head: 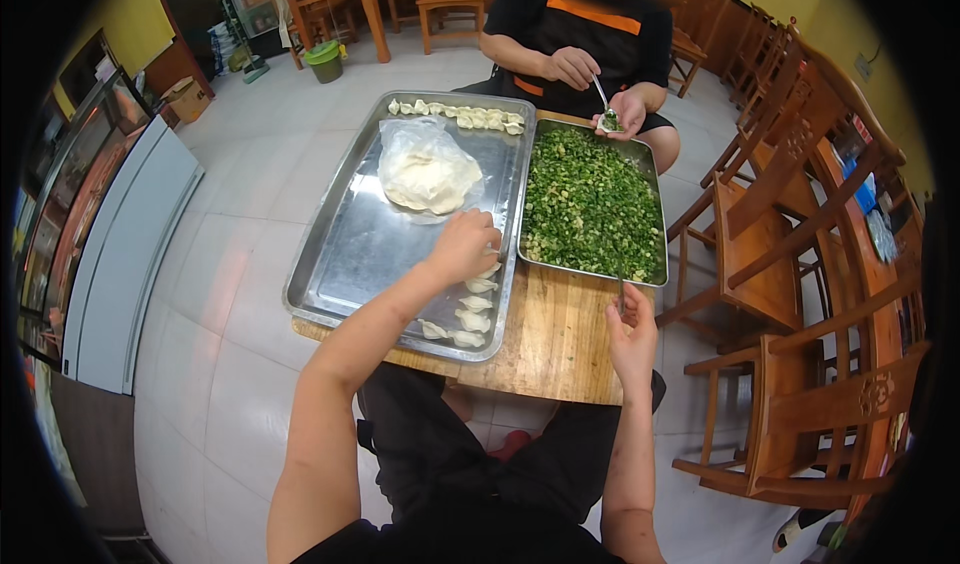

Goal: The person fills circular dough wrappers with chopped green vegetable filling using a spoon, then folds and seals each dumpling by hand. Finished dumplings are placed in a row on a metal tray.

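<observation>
My left hand (466, 245) reaches over the right side of a large metal tray (360, 264). A pale dumpling (492, 251) shows at its fingertips, mostly hidden by the hand. Below it, several folded dumplings (474, 319) line the tray's near right corner. Farther up the tray, a stack of dough wrappers (429, 181) lies partly under a clear plastic bag (409, 138). My right hand (634, 328) grips a thin metal utensil (621, 288) by its handle, at the near edge of a metal pan (600, 268) full of chopped green filling (585, 196).
Across the wooden table (555, 331), another person's hands (630, 110) hold a spoon (599, 90) and a filled wrapper (610, 121). More dumplings (480, 118) line the tray's far edge. Wooden chairs (795, 391) stand at right. A green bin (324, 61) and a glass display case (75, 226) are at left.
</observation>
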Motion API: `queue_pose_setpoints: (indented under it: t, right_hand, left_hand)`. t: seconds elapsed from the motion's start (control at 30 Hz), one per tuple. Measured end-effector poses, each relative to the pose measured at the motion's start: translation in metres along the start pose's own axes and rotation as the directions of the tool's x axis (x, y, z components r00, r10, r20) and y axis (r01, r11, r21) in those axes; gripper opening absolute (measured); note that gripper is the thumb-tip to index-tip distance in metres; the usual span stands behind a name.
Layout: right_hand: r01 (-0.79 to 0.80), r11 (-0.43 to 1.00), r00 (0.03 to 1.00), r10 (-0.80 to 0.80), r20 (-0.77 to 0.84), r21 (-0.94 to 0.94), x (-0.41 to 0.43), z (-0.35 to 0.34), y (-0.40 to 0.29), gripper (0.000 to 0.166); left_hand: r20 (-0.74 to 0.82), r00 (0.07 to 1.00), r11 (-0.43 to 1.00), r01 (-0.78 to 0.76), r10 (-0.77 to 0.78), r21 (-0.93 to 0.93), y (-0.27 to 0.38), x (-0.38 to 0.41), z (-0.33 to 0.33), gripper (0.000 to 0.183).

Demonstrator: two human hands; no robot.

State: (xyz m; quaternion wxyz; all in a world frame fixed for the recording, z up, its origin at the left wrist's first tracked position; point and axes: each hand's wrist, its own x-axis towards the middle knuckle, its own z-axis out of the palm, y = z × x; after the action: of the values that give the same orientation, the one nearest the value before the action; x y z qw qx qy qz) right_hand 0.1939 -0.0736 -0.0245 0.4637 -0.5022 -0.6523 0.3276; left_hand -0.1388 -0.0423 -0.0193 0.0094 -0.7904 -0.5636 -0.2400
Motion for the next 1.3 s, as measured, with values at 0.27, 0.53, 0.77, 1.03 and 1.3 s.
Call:
queue_pose_setpoints:
  t: [0.27, 0.53, 0.77, 1.03, 1.3]
  right_hand:
    - [0.010, 1.000, 1.000, -0.010, -0.009, -0.011, 0.003, -0.002, -0.003, 0.037]
    - [0.016, 0.999, 1.000, -0.017, -0.016, -0.045, 0.005, 0.002, -0.007, 0.034]
    - [0.139, 0.983, 0.989, -0.145, -0.042, -0.123, 0.011, 0.000, -0.015, 0.026]
    - [0.138, 0.987, 0.989, -0.143, -0.048, -0.083, 0.012, 0.000, -0.019, 0.023]
    - [0.156, 0.984, 0.985, -0.161, -0.060, -0.089, 0.012, -0.005, -0.013, 0.023]
  left_hand:
    - [-0.025, 0.995, 0.995, -0.095, 0.095, 0.029, -0.003, -0.003, -0.003, 0.006]
    - [-0.022, 0.998, 0.998, -0.062, 0.062, -0.016, -0.005, -0.005, 0.006, 0.007]
    - [-0.130, 0.991, 0.988, 0.010, -0.030, -0.153, -0.011, 0.004, -0.024, 0.030]
    - [-0.143, 0.990, 0.980, 0.008, 0.021, 0.199, -0.109, 0.079, -0.064, 0.034]
    - [0.311, 0.935, 0.907, 0.028, -0.172, 0.419, -0.110, 0.061, -0.087, 0.038]
